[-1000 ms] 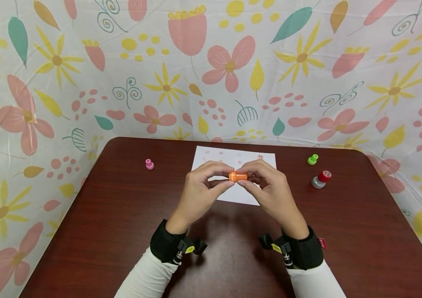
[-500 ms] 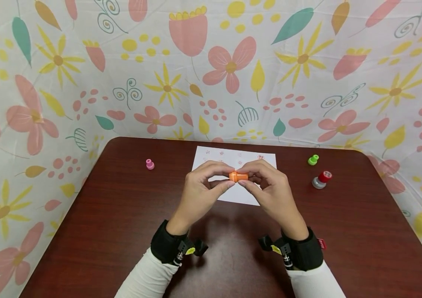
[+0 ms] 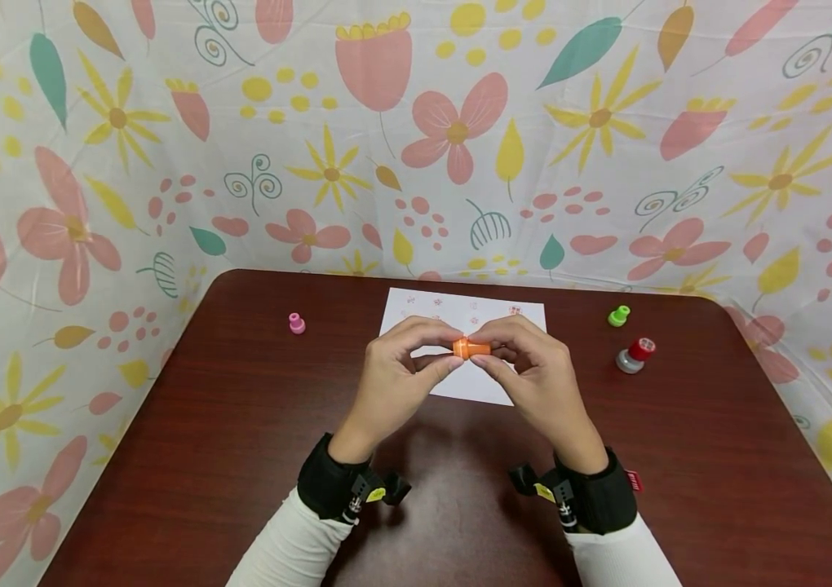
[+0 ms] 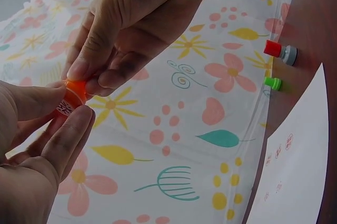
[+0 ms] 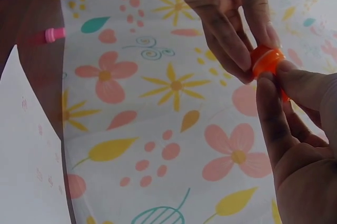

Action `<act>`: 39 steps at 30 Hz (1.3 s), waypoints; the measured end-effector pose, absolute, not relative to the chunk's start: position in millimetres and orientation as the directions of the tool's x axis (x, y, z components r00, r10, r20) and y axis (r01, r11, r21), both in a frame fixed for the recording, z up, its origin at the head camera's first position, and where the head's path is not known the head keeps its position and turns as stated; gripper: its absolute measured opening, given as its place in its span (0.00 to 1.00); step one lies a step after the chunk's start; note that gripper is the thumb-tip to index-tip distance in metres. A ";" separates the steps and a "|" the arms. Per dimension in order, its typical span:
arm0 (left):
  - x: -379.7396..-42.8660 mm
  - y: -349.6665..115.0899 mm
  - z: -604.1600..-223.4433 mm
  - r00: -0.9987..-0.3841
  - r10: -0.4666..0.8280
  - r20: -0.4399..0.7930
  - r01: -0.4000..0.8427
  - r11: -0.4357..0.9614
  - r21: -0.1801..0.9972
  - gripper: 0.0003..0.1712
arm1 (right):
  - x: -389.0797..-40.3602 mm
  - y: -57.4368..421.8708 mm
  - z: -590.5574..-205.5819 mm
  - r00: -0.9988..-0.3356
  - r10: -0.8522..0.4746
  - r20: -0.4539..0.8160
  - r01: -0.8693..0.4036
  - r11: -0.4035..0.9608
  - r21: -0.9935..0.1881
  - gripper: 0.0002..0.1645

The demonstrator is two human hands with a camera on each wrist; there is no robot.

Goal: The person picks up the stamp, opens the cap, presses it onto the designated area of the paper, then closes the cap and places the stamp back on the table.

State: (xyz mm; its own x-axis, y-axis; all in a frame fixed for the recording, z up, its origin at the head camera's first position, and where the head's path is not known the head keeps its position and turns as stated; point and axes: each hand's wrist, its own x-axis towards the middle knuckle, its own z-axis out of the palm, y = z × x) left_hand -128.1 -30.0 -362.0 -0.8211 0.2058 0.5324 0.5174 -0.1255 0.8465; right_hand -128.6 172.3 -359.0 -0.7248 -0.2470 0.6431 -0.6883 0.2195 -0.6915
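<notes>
An orange toy stamp [image 3: 472, 349] lies sideways between both hands, above a white sheet of paper [image 3: 471, 385]. My left hand [image 3: 396, 371] pinches its wider end between thumb and fingers. At the narrower end, the thumb and fingers of my right hand [image 3: 533, 367] hold it too. A pale line rings the stamp's wider part. In the left wrist view, a patterned end of the orange stamp [image 4: 64, 108] shows between the left fingers. Small reddish prints mark the paper; the hands cover part of it in the head view.
To the left on the brown table [image 3: 240, 456] stands a small pink stamp [image 3: 296, 324]. A green stamp [image 3: 617, 316] is at the back right, with a red-and-grey stamp [image 3: 635, 356] in front of it. Flowered cloth [image 3: 416, 147] hangs behind the table.
</notes>
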 end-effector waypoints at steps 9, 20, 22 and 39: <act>-127.2 -27.6 -361.0 -0.814 0.211 0.542 0.528 -0.123 0.841 0.17 | -127.9 171.5 -360.2 -0.702 -0.227 0.675 -0.712 0.241 -0.660 0.22; -125.9 -27.5 -360.2 -0.804 0.161 0.573 0.565 -0.096 0.819 0.15 | -125.0 173.4 -358.4 -0.702 -0.214 0.679 -0.710 0.274 -0.648 0.23; -126.3 -30.5 -359.5 -0.809 0.149 0.568 0.562 -0.084 0.823 0.15 | -123.8 176.7 -356.7 -0.713 -0.195 0.673 -0.697 0.294 -0.654 0.23; -133.1 -48.0 -360.1 -0.830 0.087 0.551 0.556 0.065 0.828 0.18 | -123.5 192.6 -349.5 -0.760 -0.122 0.638 -0.632 0.368 -0.682 0.23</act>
State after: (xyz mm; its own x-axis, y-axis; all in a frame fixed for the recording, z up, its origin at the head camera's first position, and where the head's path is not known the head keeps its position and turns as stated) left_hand -133.1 -48.0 -360.1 -0.8302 0.0875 0.5505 0.5563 0.0655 0.8284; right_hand -123.5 192.6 -349.5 -0.7604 -0.1219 0.6380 -0.6315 0.3682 -0.6823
